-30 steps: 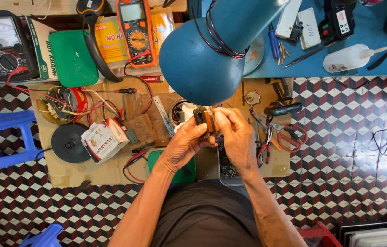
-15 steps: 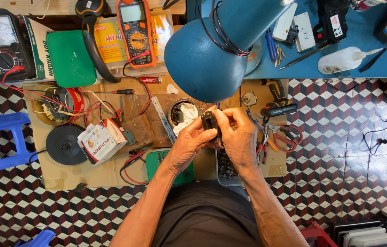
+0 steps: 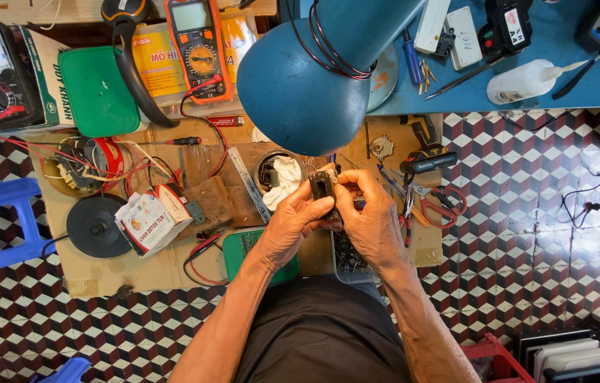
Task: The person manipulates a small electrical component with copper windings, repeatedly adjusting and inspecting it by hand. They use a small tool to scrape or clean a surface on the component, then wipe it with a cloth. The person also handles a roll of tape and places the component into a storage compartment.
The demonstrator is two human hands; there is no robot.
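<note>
Small dark component (image 3: 324,186) sits between both hands, held above the low bench (image 3: 101,273) covered with cardboard, just below the rim of the big blue lamp shade (image 3: 300,78). The left hand (image 3: 291,225) has its grip closed on the lower side of the component, the thumb and fingers pressing it. The right hand (image 3: 369,216) also has its grip closed on the component, from the right and the top, with the fingertips curled over its edge. Just behind the hands stands a round metal cup with a white cloth (image 3: 282,174) inside. Under the left wrist lies a green box (image 3: 257,255), and a tray of small dark parts (image 3: 348,257) is under the right hand. Pliers with red handles (image 3: 435,202) lie near on the right. An orange multimeter (image 3: 199,46) rests well apart at the far side.
</note>
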